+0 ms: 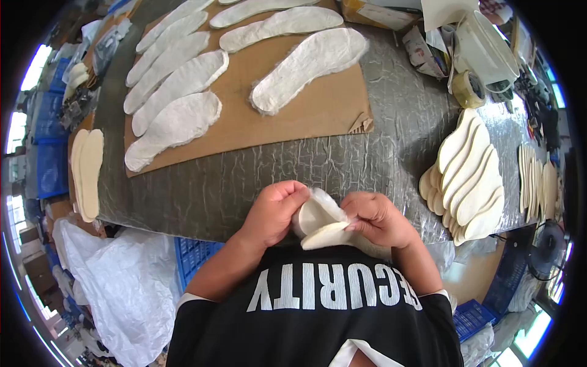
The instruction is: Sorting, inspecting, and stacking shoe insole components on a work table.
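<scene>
In front of my chest, at the table's near edge, I hold a pale insole (324, 235) with a fluffy white side, folded or with its layers pulled apart; I cannot tell which. My left hand (273, 212) pinches its left edge between thumb and fingers. My right hand (380, 219) grips the other side, fingers curled around the edge. Beyond my hands, several fluffy white insoles (309, 70) lie flat on a brown cardboard sheet (238, 116). A fanned stack of cream insoles (471, 177) sits to the right of my hands.
The dark, wrinkled table covering (183, 199) spreads under everything. At the far right stand a white bucket (489, 52) and a roll of tape (469, 90). More insoles lie at the left edge (88, 174) and far right (535, 180). White plastic sheeting (122, 287) hangs lower left.
</scene>
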Tool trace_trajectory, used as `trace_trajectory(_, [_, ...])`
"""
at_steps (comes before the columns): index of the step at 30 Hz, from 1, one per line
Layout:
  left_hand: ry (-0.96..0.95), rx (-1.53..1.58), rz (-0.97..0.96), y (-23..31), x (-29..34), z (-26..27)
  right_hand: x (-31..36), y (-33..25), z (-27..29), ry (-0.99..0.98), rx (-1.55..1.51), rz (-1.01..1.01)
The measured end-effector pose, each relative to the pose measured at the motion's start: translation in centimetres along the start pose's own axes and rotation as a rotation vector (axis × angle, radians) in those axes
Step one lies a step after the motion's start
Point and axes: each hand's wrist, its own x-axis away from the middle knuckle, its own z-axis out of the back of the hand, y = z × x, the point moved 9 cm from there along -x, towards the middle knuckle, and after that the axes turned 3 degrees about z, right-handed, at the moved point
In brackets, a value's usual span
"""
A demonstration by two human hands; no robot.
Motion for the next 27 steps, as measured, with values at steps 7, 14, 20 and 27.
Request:
trace_trajectory(7, [-0.134, -0.219, -0.347, 5.7, 3.3, -2.8, -0.3, -0.3, 0.4, 0.044, 0.092, 0.003])
trace_trajectory(14, [-0.076, -0.698, -0.437, 6.7, 3.5, -4.3, -0.7, -1.5, 0.1, 0.049, 0.206, -0.003])
trace_trajectory(20, [-0.041, -0.481, -0.372, 5.8, 3.6, -4.1, -0.6, -1.8, 0.4, 0.105, 0.374, -0.053])
trace_trajectory(27, [-0.041, -0.508, -0.475, 6.8, 3.7, -4.0, -0.9, -2.4, 0.2, 0.126, 0.537, -0.043])
